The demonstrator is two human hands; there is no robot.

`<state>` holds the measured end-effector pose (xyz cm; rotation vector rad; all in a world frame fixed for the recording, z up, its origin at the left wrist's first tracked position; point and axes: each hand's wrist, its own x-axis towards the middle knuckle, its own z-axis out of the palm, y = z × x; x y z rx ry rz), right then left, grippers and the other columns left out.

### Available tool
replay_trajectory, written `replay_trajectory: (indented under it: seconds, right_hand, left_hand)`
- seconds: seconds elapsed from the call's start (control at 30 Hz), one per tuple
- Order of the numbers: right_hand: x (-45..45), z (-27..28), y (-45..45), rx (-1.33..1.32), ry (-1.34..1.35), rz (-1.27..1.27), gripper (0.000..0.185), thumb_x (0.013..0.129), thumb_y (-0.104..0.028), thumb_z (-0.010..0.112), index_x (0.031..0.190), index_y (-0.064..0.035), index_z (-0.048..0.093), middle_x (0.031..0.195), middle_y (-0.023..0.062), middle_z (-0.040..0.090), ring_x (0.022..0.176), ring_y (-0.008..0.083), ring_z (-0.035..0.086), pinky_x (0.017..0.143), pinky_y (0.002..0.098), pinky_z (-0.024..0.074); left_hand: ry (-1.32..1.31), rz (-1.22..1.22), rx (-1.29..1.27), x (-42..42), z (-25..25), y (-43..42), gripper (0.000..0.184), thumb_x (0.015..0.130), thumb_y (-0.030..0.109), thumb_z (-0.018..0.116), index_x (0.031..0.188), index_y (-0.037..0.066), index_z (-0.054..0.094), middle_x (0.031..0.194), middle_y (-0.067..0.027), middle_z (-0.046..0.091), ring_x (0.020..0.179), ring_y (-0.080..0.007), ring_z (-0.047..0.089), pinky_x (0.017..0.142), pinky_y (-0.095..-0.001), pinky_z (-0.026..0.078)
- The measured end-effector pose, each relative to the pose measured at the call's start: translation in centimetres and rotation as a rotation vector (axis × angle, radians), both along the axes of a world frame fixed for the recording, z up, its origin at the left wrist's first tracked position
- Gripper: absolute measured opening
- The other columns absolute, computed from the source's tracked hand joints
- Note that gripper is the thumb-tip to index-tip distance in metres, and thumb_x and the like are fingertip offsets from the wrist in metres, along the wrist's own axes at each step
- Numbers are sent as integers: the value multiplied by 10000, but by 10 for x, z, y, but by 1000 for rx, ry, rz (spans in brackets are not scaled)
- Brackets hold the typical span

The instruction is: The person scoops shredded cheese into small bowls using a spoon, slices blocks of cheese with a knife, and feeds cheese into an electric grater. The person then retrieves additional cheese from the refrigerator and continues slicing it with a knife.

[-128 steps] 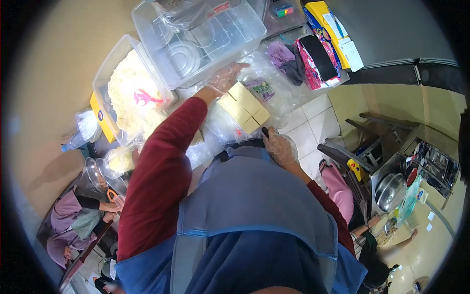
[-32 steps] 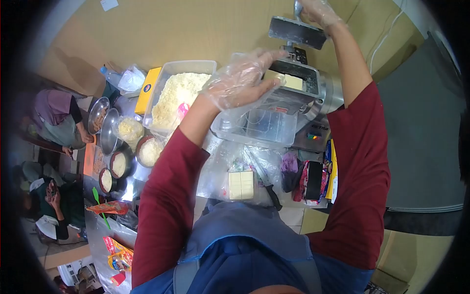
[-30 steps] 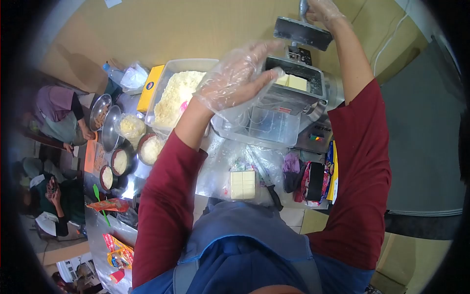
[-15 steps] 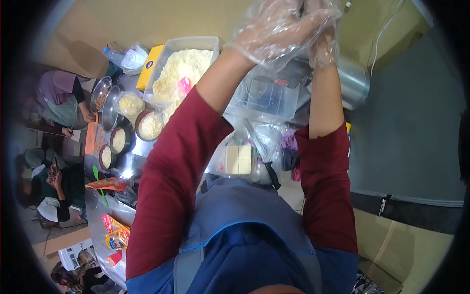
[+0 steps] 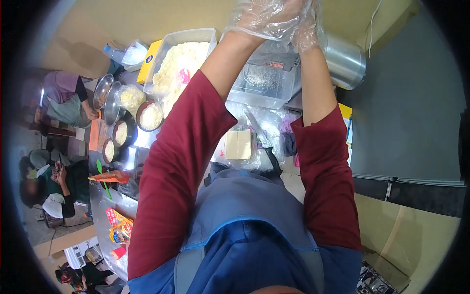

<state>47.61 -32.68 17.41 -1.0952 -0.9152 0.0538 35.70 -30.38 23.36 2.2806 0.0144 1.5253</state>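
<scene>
Both hands wear clear plastic gloves and meet at the top edge of the view, over the metal machine [image 5: 346,61]. My left hand [image 5: 269,17] lies against my right hand [image 5: 307,30]; the fingers of both are cut off or covered, and the machine's handle is hidden. Below them, pale shreds [image 5: 262,79] lie in a clear plastic bin [image 5: 267,100]. Nearer my body, a pale yellow cut block [image 5: 238,145] rests on plastic sheeting, with a black-handled knife [image 5: 272,159] to its right.
A tub of pale shreds [image 5: 183,59] with a pink utensil stands left of my arms. Beside it are filled bowls [image 5: 150,116], a yellow box [image 5: 149,61] and a bottle. Food packets [image 5: 120,226] lie lower left. Other people [image 5: 68,98] are at the far left.
My left hand has moved from beside the machine's open top to my right hand. The raised press plate is no longer visible. Pale shreds now show in the clear bin.
</scene>
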Motion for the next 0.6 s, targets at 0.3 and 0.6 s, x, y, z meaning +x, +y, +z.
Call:
replay_trajectory:
  seconds: [0.3,0.6]
  right_hand:
    - [-18,1,-11,43,-213,-117,265,937,-276,526,849,-41,612,767,65,574,709,162,535,590,332,427]
    - [-37,13,-17,71,-306,-143,333,921,-247,507,653,-54,549,606,11,471,586,91,445,516,301,344]
  left_hand:
    - [9,-51,43,-7,-10,-5,313,879,271,568,1014,-10,606,953,-229,621,908,-388,604,822,-440,464]
    - [-68,46,-271,-77,-101,9,383,887,200,589,1227,40,516,1118,-213,578,1082,-400,546,961,-455,423]
